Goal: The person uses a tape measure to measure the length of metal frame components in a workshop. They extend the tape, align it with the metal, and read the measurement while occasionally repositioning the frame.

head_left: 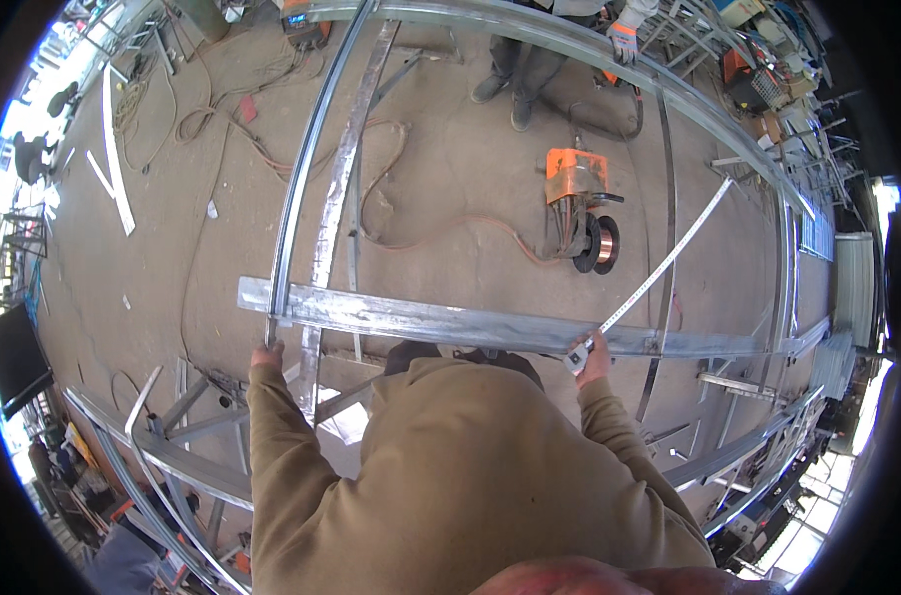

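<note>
In my right hand [595,359] is a tape measure [576,358], its fingers wrapped round the case. The white blade [668,258] is pulled out and slants far and to the right, over a flat metal beam [420,323] that crosses in front of me. My left hand [266,354] is closed at the near end of a long, narrow metal profile [296,198]. That profile lies across the beam's left end and runs away from me. Part of the left fingers is hidden.
An orange wire-feed unit [575,177] with a copper wire spool [606,245] stands on the floor ahead. Hoses [450,233] wind over the floor. Another person's gloved hand [623,42] rests at the far curved-looking rail [668,84]. Metal stands [187,412] are at the left.
</note>
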{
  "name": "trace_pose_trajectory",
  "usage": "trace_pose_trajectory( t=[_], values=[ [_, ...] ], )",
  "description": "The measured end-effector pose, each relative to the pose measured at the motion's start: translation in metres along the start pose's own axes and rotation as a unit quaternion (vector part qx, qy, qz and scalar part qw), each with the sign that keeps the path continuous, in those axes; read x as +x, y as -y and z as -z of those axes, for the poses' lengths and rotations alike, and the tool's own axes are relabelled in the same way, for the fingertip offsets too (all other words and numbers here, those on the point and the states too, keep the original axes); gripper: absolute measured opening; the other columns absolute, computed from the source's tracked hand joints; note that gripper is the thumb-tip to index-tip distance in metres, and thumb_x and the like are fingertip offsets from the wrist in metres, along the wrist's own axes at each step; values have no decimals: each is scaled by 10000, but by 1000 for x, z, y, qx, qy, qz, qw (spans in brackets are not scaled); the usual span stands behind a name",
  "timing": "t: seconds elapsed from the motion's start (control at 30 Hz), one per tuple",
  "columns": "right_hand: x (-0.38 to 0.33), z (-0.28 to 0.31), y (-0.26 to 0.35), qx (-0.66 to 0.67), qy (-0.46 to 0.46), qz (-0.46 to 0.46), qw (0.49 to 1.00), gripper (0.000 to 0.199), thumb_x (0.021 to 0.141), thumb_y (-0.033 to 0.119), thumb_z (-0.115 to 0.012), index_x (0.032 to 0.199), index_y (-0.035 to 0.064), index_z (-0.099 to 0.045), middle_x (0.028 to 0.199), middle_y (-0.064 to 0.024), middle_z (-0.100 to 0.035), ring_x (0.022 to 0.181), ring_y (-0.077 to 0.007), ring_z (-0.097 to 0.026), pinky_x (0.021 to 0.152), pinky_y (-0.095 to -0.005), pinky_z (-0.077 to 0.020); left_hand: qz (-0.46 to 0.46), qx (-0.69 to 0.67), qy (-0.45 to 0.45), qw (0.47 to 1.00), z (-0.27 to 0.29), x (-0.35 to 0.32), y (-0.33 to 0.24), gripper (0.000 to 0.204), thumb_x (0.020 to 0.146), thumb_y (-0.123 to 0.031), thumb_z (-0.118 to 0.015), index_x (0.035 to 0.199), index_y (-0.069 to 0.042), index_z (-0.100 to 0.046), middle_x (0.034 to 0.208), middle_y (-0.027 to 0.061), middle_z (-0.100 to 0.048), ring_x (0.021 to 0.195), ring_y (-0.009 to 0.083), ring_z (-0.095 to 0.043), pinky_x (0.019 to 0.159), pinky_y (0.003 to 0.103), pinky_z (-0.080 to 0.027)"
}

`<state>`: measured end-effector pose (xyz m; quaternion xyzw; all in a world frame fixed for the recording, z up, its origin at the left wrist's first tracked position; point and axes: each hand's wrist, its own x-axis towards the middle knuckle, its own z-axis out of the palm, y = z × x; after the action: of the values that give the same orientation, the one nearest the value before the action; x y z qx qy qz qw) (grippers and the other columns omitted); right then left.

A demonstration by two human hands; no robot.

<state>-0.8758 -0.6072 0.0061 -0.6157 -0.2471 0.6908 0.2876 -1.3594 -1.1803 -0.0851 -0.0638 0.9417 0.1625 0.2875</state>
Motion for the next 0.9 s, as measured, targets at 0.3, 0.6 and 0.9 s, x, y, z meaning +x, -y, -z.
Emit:
trace_pose_trajectory(
  t=[0.3,0.6,0.9],
  values=[
    [2,5,-12,46,-21,46,998,206,1033,334,-547,950,147,-559,779,-52,-614,660,-213,-617,591,-369,-537,52,-207,38,976,-22,18,0,315,938,-255,-692,1102,12,-720,762,141,-721,604,209,-694,533,358,-565],
    [-5,5,-12,65,7,58,996,203,1031,335,-554,977,140,-568,798,-43,-611,686,-199,-620,612,-365,-538,15,-194,-2,981,-20,5,-8,337,920,-263,-707,1113,14,-718,706,103,-700,574,192,-673,518,354,-535],
    [-9,1,-7,63,-16,39,997,195,1045,310,-505,1020,118,-530,804,-63,-594,661,-195,-614,590,-355,-535,-2,-156,-1,988,-18,5,-10,337,924,-319,-647,1047,-12,-717,713,105,-720,618,191,-692,569,363,-535]
  ],
)
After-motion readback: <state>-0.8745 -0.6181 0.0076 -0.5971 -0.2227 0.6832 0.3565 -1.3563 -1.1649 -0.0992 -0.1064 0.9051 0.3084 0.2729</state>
